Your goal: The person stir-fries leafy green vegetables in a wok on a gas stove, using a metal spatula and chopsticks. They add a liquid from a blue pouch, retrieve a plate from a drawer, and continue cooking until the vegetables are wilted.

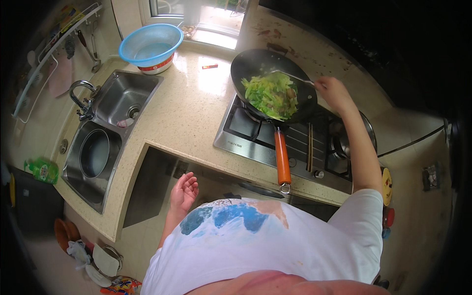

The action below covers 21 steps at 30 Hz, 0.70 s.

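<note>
Nearest, the white printed shirt (275,241) fills six o'clock, then the left hand (184,191) hangs slack and empty below the counter edge (162,142), and at two o'clock the right hand (334,91) grips a spatula (290,77) dipped into greens (271,94) in the orange-handled wok (273,83) on the stove (295,140).

our right hand (333,92) grips a spatula (290,76) in the greens (272,95) within the wok (269,83); left hand (184,191) empty, well below the wok.

Speckled stone counter (187,108) with double steel sink (105,132); daylit window (196,14) behind; pale tiled floor (418,221).
</note>
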Available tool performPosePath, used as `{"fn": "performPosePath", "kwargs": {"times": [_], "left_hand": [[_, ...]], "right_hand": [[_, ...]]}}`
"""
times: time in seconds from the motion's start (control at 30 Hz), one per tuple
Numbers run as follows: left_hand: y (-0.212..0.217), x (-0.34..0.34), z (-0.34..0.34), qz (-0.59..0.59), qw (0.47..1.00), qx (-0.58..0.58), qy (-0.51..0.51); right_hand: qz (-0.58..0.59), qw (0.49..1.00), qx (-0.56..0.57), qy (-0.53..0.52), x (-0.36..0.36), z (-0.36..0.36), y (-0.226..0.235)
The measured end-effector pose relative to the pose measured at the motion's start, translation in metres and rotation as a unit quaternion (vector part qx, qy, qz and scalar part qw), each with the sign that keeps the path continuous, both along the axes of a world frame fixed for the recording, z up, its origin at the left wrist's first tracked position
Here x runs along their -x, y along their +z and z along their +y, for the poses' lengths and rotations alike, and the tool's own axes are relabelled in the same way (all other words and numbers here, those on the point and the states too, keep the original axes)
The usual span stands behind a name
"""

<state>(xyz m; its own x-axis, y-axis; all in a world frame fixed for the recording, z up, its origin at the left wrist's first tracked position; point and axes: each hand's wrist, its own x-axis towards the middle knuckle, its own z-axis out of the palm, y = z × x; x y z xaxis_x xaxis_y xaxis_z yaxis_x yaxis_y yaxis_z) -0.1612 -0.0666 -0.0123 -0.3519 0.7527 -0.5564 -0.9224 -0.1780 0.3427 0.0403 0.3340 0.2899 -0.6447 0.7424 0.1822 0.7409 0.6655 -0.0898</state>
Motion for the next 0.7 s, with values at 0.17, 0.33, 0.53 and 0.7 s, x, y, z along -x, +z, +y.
{"fn": "performPosePath", "kwargs": {"times": [0.17, 0.33, 0.53, 0.7], "left_hand": [[-0.003, 0.004, 0.001, -0.006, 1.000, 0.002, -0.013], [-0.003, 0.011, 0.007, -0.002, 1.000, 0.004, -0.029], [-0.003, 0.015, 0.021, -0.006, 0.997, -0.022, -0.073], [0.014, 0.015, 0.033, -0.023, 0.995, -0.020, -0.092]], "right_hand": [[0.036, 0.996, 0.082, -0.009, -0.066, -0.048, 0.024], [0.010, 0.995, 0.091, -0.031, -0.075, -0.084, 0.060], [-0.101, 0.993, -0.018, -0.052, -0.031, -0.072, 0.020], [-0.177, 0.975, -0.085, -0.100, -0.015, -0.017, 0.072]]}}
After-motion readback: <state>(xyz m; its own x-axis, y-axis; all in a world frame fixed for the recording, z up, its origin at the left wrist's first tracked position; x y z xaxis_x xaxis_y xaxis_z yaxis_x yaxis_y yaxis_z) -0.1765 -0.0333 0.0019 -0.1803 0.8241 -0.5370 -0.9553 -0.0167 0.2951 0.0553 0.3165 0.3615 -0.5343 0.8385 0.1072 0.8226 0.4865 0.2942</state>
